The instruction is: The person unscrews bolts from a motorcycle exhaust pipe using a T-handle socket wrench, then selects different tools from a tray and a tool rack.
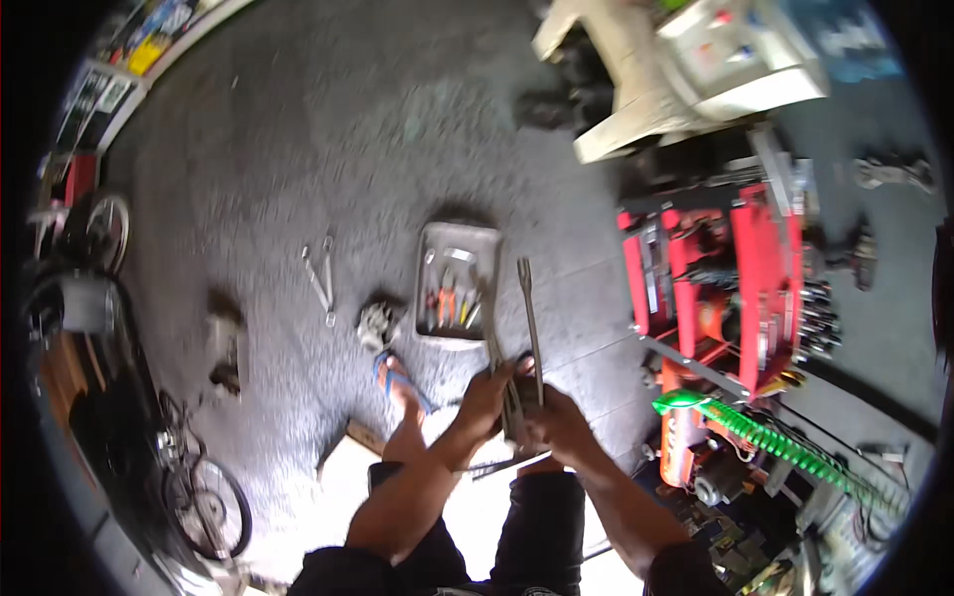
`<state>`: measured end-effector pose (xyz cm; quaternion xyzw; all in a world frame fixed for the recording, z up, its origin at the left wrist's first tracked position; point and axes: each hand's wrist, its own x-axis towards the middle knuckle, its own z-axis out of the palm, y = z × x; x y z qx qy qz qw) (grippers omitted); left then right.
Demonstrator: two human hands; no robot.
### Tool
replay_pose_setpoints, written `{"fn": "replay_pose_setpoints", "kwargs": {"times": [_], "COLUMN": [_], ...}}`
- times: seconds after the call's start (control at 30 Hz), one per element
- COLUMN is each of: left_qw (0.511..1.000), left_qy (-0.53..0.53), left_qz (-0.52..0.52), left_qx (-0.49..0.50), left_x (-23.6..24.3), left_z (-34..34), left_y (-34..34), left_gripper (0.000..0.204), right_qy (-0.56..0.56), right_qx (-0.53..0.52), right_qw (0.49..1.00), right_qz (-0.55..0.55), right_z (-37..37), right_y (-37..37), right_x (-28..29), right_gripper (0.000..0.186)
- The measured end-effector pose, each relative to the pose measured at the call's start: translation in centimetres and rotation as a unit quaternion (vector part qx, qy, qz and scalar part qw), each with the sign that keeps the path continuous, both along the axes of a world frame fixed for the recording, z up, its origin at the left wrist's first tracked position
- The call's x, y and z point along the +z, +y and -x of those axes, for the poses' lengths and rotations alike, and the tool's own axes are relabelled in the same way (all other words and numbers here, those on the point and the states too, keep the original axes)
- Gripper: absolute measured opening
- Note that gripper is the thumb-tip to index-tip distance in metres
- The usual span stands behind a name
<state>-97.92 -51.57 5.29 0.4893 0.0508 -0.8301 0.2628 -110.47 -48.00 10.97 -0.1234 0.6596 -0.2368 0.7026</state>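
Observation:
My left hand (481,405) is closed round a pale metal piece (514,417) in front of my knees. A bent arm of it seems to run up toward the tray. My right hand (560,425) is closed at the other side, by the lower end of a long thin metal rod (531,313). The rod stands out away from me, with a wider, forked-looking tip. Blur hides how the rod and the piece meet. Just beyond my hands is a grey metal tray (457,340) with hand tools, among them orange-handled pliers (447,301).
Two wrenches (320,283) and a round metal part (378,323) lie on the dark floor, left of the tray. A red tool cart (760,298) stands at right, above a green coiled hose (765,437). Bicycle wheels (207,507) are at left; a cream stand (636,89) is far right.

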Motion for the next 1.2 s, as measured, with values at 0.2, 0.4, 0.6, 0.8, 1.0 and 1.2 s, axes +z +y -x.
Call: {"fn": "replay_pose_setpoints", "kwargs": {"times": [0.2, 0.4, 0.6, 0.8, 1.0, 1.2], "left_qw": [0.997, 0.983, 0.979, 0.985, 0.997, 0.994], "left_qy": [-0.069, -0.123, -0.150, -0.096, 0.001, 0.084], "left_qz": [0.004, 0.024, -0.026, -0.041, -0.046, -0.064], "left_qx": [-0.027, -0.132, -0.132, -0.138, -0.067, 0.023], "left_x": [6.0, 3.1, 5.2, 7.3, 10.9, 9.9], "left_z": [-0.7, 2.0, 6.9, 15.2, 20.0, 21.8], "left_y": [-1.9, -7.5, -13.1, -15.0, -16.7, -15.4], "left_gripper": [0.027, 0.021, 0.026, 0.021, 0.020, 0.019], "right_qy": [0.072, 0.016, 0.499, 0.515, 0.524, 0.498], "right_qx": [0.003, -0.183, -0.024, 0.057, 0.145, 0.150], "right_qw": [0.997, 0.946, 0.845, 0.826, 0.820, 0.834], "right_qz": [-0.008, 0.266, 0.189, 0.220, 0.179, 0.184], "right_z": [5.9, 22.6, 33.4, 41.8, 43.5, 43.8], "right_y": [-5.8, -8.2, -16.0, -22.3, -28.8, -30.2], "right_x": [13.3, 22.4, 26.2, 22.9, 15.1, 4.8], "right_gripper": [0.023, 0.063, 0.028, 0.027, 0.030, 0.028]}}
